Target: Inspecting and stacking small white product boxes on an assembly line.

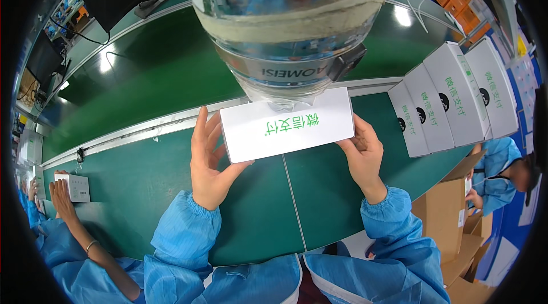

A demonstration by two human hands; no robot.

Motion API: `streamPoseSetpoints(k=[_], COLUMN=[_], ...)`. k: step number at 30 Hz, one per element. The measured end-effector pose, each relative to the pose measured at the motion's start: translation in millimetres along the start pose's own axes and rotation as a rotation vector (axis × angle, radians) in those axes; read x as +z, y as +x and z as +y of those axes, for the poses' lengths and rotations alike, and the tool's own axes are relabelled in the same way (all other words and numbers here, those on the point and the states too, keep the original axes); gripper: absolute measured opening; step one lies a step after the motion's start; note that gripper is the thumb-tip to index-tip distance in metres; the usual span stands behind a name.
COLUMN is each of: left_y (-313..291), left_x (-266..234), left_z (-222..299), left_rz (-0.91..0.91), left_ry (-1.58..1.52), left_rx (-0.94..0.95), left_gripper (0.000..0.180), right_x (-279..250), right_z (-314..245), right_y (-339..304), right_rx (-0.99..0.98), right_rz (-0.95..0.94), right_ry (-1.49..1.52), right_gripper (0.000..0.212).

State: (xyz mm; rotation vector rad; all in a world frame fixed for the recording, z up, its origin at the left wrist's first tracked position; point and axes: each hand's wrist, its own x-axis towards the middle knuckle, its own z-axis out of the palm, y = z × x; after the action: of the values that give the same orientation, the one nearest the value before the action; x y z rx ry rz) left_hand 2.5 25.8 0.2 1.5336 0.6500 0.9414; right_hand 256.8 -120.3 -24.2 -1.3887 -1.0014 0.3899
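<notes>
Between my two hands is a white box [245, 133] with green printing on the side toward me. My left hand [210, 158] grips its left end, thumb along the lower edge and fingers behind. My right hand [364, 152] holds the right end, with the thumb under the lower corner and the fingers curled at the side. The box is raised in front of a clear, rounded machine part [285, 35] with a band and a black clamp. Its wrinkled clear lower end meets the top of the box, but I cannot tell whether they touch.
White boxes [451, 98] stand in a row at the right on the green table [154, 190]. A metal rail [125, 137] borders a green conveyor belt [154, 81]. At left, a co-worker's hand [61, 198] touches another white box [79, 188]. Open cardboard cartons [445, 218] stand lower right, near another person [499, 172].
</notes>
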Motion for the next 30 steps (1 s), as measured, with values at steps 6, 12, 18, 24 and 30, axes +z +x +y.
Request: streamPoseSetpoints(k=[6,12,18,24,30], left_y=[-0.2,0.1,0.0,0.4,0.0], left_x=[1.0,0.7,0.5,0.7,1.1], left_z=[1.0,0.5,0.8,1.3,0.6], left_rz=[0.004,0.005,0.003,0.004,0.008], left_ry=[0.006,0.008,0.006,0.010,0.007], left_rx=[-0.008,-0.010,-0.009,-0.019,-0.015], left_gripper=[0.112,0.113,0.113,0.113,0.113], right_x=[-0.4,0.1,-0.1,0.0,0.0], right_z=[-0.3,-3.2,-1.5,-3.3,-4.0], right_y=[0.3,0.8,0.7,1.3,1.6], right_rx=[0.006,0.005,0.003,0.002,0.000], right_rz=[0.000,-0.001,-0.004,-0.006,-0.007], right_ry=[0.000,-0.008,-0.003,-0.016,-0.021], right_gripper=[0.052,0.052,0.053,0.052,0.052])
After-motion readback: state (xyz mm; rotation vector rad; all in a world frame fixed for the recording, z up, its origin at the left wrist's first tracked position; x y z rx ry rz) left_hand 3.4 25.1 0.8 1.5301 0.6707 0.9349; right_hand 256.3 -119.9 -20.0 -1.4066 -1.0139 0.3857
